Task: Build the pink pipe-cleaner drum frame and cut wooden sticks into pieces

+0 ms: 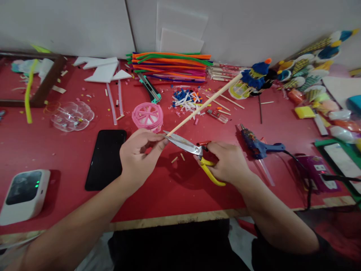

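Note:
Pinched in my left hand is the near end of a pale wooden stick, which slants up and away to the right. My right hand is wrapped round the handles of a pair of scissors with yellow grips. The blades reach left to the stick's near end, beside my left fingertips. Whether they bite into the wood I cannot tell. Two short stick pieces lie on the red table below the scissors. Just beyond my left hand sits a pink wheel-shaped piece.
A black phone lies left of my hands, with a white device farther left. On the right rests a blue glue gun with its cord. Pipe cleaners, a cutter knife and small blue and white bits lie behind.

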{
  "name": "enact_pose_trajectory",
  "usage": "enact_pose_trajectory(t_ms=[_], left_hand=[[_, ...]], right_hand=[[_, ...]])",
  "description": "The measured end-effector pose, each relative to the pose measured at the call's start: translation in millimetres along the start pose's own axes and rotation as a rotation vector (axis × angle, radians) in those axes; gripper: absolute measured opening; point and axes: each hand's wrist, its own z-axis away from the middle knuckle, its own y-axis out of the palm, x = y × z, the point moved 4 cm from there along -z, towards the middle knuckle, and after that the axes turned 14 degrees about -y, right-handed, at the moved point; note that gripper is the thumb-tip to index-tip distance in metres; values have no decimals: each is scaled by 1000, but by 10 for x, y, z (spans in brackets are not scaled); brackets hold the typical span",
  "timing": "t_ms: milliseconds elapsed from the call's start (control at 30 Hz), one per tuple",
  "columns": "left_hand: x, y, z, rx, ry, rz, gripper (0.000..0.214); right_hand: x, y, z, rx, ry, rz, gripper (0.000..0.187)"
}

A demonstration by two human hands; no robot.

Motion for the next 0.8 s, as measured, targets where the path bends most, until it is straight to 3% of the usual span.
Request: enact_pose_trajectory(t_ms=[300, 800], left_hand=[[-25, -3, -7, 57, 94, -6, 8], [-96, -9, 35, 84, 141, 38, 9]], right_hand=[[-18, 12, 7, 28, -7, -37, 32], [95, 27, 18, -49, -59, -9, 20]])
